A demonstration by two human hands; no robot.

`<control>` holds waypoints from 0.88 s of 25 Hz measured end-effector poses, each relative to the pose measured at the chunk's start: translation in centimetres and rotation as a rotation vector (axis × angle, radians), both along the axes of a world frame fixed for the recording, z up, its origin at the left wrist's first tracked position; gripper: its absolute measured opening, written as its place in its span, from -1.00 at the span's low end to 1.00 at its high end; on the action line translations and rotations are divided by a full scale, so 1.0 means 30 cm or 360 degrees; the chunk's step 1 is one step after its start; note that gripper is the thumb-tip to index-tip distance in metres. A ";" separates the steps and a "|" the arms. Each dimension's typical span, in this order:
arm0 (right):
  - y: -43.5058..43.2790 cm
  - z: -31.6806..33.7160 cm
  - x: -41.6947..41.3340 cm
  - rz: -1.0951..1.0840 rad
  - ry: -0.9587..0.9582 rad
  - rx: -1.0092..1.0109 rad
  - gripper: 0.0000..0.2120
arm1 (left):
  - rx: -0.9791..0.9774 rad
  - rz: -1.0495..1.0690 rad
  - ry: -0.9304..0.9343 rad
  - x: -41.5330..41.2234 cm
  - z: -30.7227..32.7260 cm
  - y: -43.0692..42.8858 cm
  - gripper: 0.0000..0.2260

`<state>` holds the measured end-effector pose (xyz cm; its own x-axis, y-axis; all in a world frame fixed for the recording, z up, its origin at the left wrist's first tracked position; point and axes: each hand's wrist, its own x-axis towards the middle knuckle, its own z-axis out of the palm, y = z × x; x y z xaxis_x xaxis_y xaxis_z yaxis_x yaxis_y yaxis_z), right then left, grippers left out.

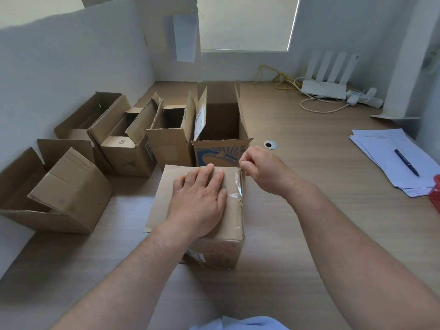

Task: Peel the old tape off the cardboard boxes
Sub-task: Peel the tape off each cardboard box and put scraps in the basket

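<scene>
A closed cardboard box (221, 248) stands on the wooden desk just in front of me. Clear, wrinkled old tape (235, 186) runs along the right edge of its top. My left hand (198, 201) lies flat on the box top with straight fingers, pressing it down. My right hand (258, 169) is at the far right corner of the box, fingers curled, pinching the end of the tape there. The pinched tape end itself is mostly hidden by the fingers.
Several opened cardboard boxes (128, 139) stand in a row to the left and behind, the nearest (220, 139) touching the box's far side. Lined papers with a pen (406, 161) lie at right, beside a red object (435, 196). A router (323, 88) and cables sit at back right.
</scene>
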<state>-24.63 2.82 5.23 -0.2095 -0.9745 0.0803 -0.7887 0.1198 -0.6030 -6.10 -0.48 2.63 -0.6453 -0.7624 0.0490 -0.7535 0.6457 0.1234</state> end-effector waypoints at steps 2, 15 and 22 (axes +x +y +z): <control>0.001 0.003 -0.014 0.0002 -0.0123 -0.0028 -0.92 | 0.0034 -0.0025 -0.0050 0.000 0.011 -0.008 -0.39; -0.007 0.002 0.013 0.0110 0.0315 0.0084 -0.90 | 0.0204 -0.0118 -0.0165 0.014 0.028 -0.020 -0.38; 0.040 -0.063 0.004 -0.0171 -0.0439 -0.0163 -0.90 | 0.0254 -0.0150 -0.0142 0.012 0.039 -0.021 -0.32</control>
<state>-24.51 4.01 3.33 -0.3382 -0.9355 0.1025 -0.5798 0.1213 -0.8057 -5.74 -1.11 3.82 -0.7103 -0.6921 -0.1281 -0.7034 0.6913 0.1652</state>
